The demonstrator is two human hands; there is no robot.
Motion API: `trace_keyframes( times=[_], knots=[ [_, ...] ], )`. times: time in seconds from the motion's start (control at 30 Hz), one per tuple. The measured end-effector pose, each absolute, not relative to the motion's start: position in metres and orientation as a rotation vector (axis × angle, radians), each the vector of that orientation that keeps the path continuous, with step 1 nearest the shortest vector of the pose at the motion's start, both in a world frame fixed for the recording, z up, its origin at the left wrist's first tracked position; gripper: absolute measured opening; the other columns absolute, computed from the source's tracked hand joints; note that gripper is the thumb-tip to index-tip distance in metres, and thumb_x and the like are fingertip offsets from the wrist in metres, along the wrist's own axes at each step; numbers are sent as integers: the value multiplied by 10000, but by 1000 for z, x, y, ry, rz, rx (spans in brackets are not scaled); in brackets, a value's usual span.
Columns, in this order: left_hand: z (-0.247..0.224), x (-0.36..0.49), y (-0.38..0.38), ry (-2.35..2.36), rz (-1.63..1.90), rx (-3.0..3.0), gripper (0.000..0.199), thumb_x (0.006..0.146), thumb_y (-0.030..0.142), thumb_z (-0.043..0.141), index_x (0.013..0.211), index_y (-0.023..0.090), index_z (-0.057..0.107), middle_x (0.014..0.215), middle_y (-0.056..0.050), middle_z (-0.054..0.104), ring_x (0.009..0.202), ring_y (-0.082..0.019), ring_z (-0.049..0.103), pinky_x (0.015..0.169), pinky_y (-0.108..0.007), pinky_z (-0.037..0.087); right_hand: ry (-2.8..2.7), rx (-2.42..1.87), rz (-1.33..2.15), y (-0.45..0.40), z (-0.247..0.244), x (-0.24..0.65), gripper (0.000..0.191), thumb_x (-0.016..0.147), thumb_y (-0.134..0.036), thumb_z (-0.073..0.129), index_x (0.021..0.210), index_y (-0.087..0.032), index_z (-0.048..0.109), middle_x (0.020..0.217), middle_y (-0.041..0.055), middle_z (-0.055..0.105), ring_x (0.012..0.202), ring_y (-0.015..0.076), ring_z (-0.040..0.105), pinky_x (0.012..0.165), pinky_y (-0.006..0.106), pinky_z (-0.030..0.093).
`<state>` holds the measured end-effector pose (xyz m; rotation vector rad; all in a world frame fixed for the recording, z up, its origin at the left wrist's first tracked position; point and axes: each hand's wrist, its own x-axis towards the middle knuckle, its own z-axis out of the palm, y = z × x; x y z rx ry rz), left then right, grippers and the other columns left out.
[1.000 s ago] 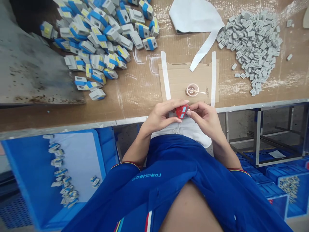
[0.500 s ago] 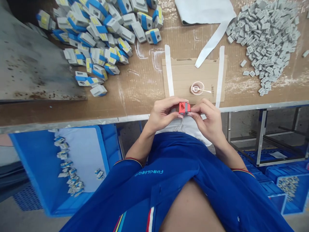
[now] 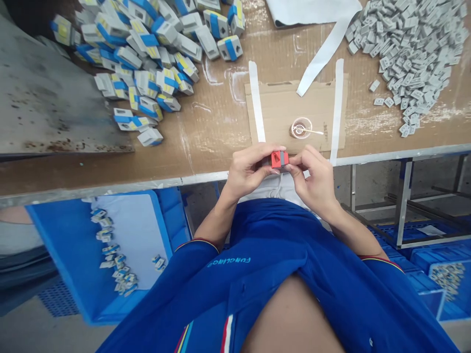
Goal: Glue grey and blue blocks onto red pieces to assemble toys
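Where the desk begins at the left, a stained metal panel covers the near corner; below the near edge, a blue tub holds a white sheet with gray, blue and yellow blocks, most along its left side; similar blocks make a heap toward the desk's far left; the left hand grips a red block between thumb and fingers, over the near edge; on the taped cardboard, near its front edge, a small cup has one end of a swab inside; the right hand has thumb and forefinger narrow against the block's right end, anything between them too hidden to tell; small gray pieces spread toward the far right corner; below, a blue crate holds a pile of small pieces.
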<state>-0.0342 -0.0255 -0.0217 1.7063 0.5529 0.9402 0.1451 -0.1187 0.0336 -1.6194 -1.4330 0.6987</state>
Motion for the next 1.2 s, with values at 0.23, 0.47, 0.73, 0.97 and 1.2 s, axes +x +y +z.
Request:
trace_keyframes(
  times=[0.23,0.47,0.73,0.97,1.2],
  knots=[
    [-19,-35,-24,501,873,1631,468,892,387,914,1340,292,820,1205,-93,871,1024,-203,825,895,-292,643,-1576,-1574,645,-125,43,155,149,1025,-191,674,887,-247,689,824,11,681,711,155,603,653,308,471],
    [-22,-40,-24,541,845,1613,443,877,425,923,1283,264,847,1182,-115,872,1046,-230,829,934,-328,654,-1581,-1542,697,-119,32,156,185,985,-197,682,808,-245,658,757,-12,652,635,140,577,606,301,462],
    [-18,-37,-21,475,811,1684,430,892,403,911,1285,244,838,1145,-112,874,1015,-216,820,930,-321,642,-1598,-1501,706,-125,28,163,133,1020,-209,694,894,-227,731,802,-1,704,672,134,624,617,276,474],
    [-17,-37,-24,563,780,1642,441,912,430,888,1296,223,825,1079,-98,857,944,-193,788,858,-283,601,-1671,-1567,655,-124,30,163,133,1002,-184,670,880,-235,686,822,18,737,703,153,647,664,287,504],
    [-16,-40,-20,509,723,1686,419,937,476,850,1254,203,825,1094,-114,855,943,-207,780,837,-305,599,-1668,-1534,839,-117,29,163,176,931,-174,658,790,-252,586,707,-27,671,603,135,554,612,273,431]
  ],
)
